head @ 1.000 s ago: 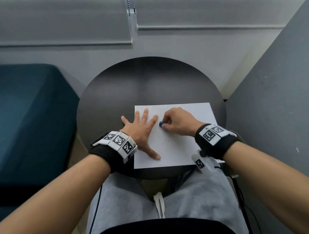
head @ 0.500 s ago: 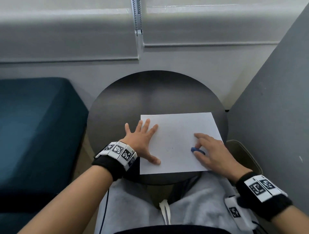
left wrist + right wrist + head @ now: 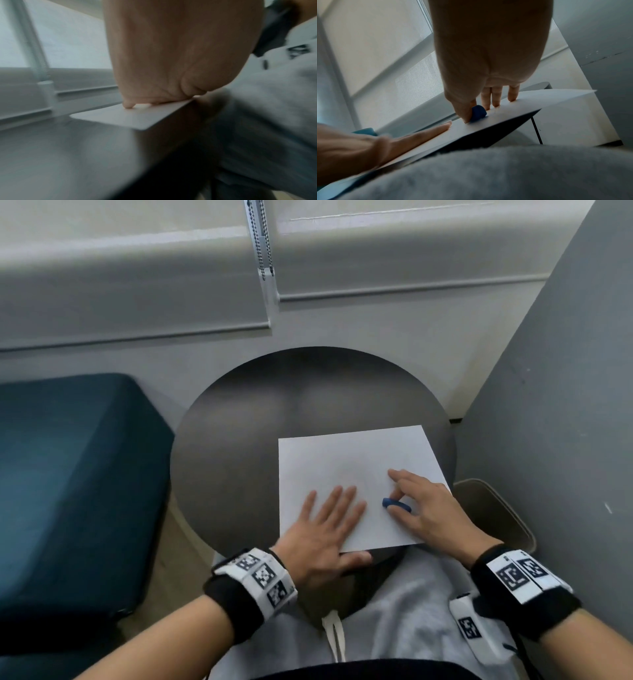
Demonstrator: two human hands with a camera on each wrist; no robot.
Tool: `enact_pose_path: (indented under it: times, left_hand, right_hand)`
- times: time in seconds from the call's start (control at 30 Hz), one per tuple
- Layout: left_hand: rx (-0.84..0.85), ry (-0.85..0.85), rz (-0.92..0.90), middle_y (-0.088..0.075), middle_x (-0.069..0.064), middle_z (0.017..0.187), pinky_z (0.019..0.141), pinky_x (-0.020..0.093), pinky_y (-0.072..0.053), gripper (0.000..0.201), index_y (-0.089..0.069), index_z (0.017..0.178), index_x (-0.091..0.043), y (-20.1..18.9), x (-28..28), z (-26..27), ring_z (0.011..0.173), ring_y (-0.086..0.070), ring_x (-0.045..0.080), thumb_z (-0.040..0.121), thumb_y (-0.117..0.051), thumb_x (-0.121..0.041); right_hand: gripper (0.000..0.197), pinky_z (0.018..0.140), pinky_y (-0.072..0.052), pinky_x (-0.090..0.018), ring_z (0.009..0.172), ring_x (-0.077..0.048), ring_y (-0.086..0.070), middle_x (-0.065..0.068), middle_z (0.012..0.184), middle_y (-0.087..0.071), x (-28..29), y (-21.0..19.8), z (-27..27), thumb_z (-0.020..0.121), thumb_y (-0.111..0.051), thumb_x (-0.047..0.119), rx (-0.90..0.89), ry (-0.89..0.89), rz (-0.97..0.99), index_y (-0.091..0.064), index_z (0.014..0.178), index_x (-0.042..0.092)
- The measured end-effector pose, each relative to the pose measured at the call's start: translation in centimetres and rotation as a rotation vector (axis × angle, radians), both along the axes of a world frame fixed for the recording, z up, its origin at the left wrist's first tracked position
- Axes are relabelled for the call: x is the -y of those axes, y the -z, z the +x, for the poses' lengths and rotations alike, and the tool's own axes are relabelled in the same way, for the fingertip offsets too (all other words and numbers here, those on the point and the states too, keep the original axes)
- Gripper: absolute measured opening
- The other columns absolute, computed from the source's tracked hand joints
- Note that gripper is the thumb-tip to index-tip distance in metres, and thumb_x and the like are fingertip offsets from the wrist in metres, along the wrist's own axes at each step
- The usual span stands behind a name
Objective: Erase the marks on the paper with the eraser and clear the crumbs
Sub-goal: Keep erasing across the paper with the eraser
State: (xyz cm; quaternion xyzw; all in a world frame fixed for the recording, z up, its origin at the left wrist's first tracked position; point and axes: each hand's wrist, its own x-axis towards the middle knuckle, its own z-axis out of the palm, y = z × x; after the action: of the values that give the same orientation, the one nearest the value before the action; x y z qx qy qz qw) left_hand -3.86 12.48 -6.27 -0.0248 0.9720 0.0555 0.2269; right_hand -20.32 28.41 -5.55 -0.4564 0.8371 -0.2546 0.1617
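Observation:
A white sheet of paper (image 3: 346, 460) lies on the round dark table (image 3: 233, 457), toward its near right side. My left hand (image 3: 329, 525) lies flat on the paper's near left part, fingers straight and together; the left wrist view shows it (image 3: 171, 54) pressing the paper (image 3: 130, 119). My right hand (image 3: 428, 508) rests on the paper's near right part and pinches a small blue eraser (image 3: 395, 504) between thumb and finger; the other fingers stretch out onto the sheet. In the right wrist view the eraser (image 3: 478, 113) touches the paper (image 3: 513, 112). No marks or crumbs are plain to see.
A teal cushioned seat (image 3: 68, 491) stands to the left of the table. A grey partition (image 3: 565, 405) rises on the right, with a bin rim (image 3: 496, 508) below it. Window blinds and a bead chain (image 3: 263, 244) are behind. My grey-clad lap (image 3: 394, 611) sits under the table's near edge.
My right hand drew the eraser from the sheet's middle to its near right part. My left hand slid from the paper's left edge rightward onto the sheet, fingers closing together.

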Motion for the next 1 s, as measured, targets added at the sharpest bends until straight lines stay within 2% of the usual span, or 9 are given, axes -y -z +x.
enact_pose_path:
  times: [0.1, 0.2, 0.4, 0.47, 0.57, 0.7, 0.77, 0.9, 1.0]
  left_hand:
    - [0.020, -0.267, -0.052, 0.035, 0.001, 0.157, 0.119, 0.049, 0.016, 0.104, 0.023, 0.152, -0.017, -0.5, 3.3, -0.6, 0.146, 0.029, 0.018, 0.070, 0.018, -0.081]
    - [0.016, -0.423, -0.063, 0.034, 0.004, 0.158, 0.119, 0.049, 0.015, 0.094, 0.021, 0.153, -0.010, -1.5, 4.2, -1.5, 0.147, 0.028, 0.019, 0.090, -0.004, -0.075]
    - [0.004, -0.021, -0.019, 0.037, -0.001, 0.152, 0.119, 0.044, 0.019, 0.104, 0.020, 0.154, -0.016, -1.1, -0.5, -3.1, 0.147, 0.028, 0.018, 0.067, 0.018, -0.074]
    - [0.011, -0.036, -0.029, 0.037, -0.002, 0.151, 0.120, 0.046, 0.015, 0.099, 0.019, 0.154, -0.017, -0.8, -0.1, -3.4, 0.148, 0.026, 0.018, 0.072, 0.015, -0.073]
    - [0.045, -0.221, -0.094, 0.031, 0.003, 0.158, 0.120, 0.049, 0.012, 0.085, 0.020, 0.154, -0.013, -1.2, 2.4, -3.5, 0.148, 0.025, 0.018, 0.094, -0.005, -0.068]
    - [0.087, -0.484, -0.163, 0.028, 0.008, 0.160, 0.120, 0.051, 0.011, 0.092, 0.019, 0.153, -0.006, -2.1, 4.4, -3.9, 0.148, 0.025, 0.020, 0.094, -0.009, -0.071]
    - [0.052, -0.378, -0.122, 0.030, 0.007, 0.159, 0.120, 0.050, 0.012, 0.093, 0.018, 0.154, -0.009, -1.8, 2.9, -4.0, 0.148, 0.026, 0.022, 0.091, -0.003, -0.074]
    - [0.051, -0.048, -0.030, 0.030, 0.003, 0.160, 0.120, 0.046, 0.015, 0.106, 0.019, 0.155, -0.020, -0.9, -1.0, -3.6, 0.147, 0.027, 0.021, 0.067, 0.021, -0.080]
    - [0.022, -0.128, -0.041, 0.031, 0.004, 0.160, 0.120, 0.047, 0.013, 0.086, 0.019, 0.154, -0.018, -0.6, 0.7, -3.9, 0.147, 0.027, 0.020, 0.091, 0.000, -0.072]
  right_hand:
    - [0.006, 0.111, -0.033, -0.042, 0.135, -0.012, -0.041, 0.009, 0.145, -0.046, -0.1, -0.1, 0.1, 0.088, -0.063, 0.032, 0.022, 0.014, 0.033, -0.058, 0.086, 0.029]
    - [0.007, 0.111, -0.033, -0.042, 0.135, -0.012, -0.041, 0.009, 0.145, -0.046, 0.0, -0.2, 0.1, 0.088, -0.063, 0.033, 0.034, 0.020, 0.024, -0.058, 0.085, 0.030]
    - [0.006, 0.110, -0.034, -0.043, 0.134, -0.011, -0.041, 0.009, 0.144, -0.048, 0.0, -0.1, 0.0, 0.085, -0.067, 0.030, 0.048, 0.036, -0.008, -0.062, 0.087, 0.026]
    - [0.006, 0.111, -0.033, -0.044, 0.135, -0.011, -0.040, 0.009, 0.144, -0.047, 0.0, -0.1, 0.0, 0.086, -0.067, 0.030, 0.057, 0.034, 0.000, -0.062, 0.087, 0.026]
    - [0.007, 0.113, -0.031, -0.044, 0.136, -0.011, -0.038, 0.011, 0.146, -0.044, 0.1, -0.3, 0.0, 0.087, -0.065, 0.033, 0.073, 0.048, 0.043, -0.062, 0.090, 0.027]
    - [0.007, 0.113, -0.031, -0.045, 0.135, -0.012, -0.040, 0.011, 0.146, -0.044, 0.1, -0.4, 0.1, 0.087, -0.065, 0.033, 0.083, 0.056, 0.053, -0.061, 0.087, 0.028]
    - [0.007, 0.112, -0.032, -0.045, 0.134, -0.013, -0.041, 0.010, 0.145, -0.046, 0.1, -0.5, 0.1, 0.086, -0.066, 0.032, 0.079, 0.056, 0.039, -0.061, 0.085, 0.027]
    - [0.009, 0.111, -0.033, -0.041, 0.134, -0.013, -0.043, 0.008, 0.143, -0.049, 0.1, -0.7, 0.1, 0.084, -0.068, 0.028, 0.067, 0.050, 0.022, -0.064, 0.087, 0.020]
    - [0.009, 0.112, -0.031, -0.039, 0.134, -0.012, -0.041, 0.009, 0.144, -0.048, 0.2, -1.0, 0.2, 0.086, -0.067, 0.029, 0.066, 0.046, 0.054, -0.064, 0.088, 0.020]
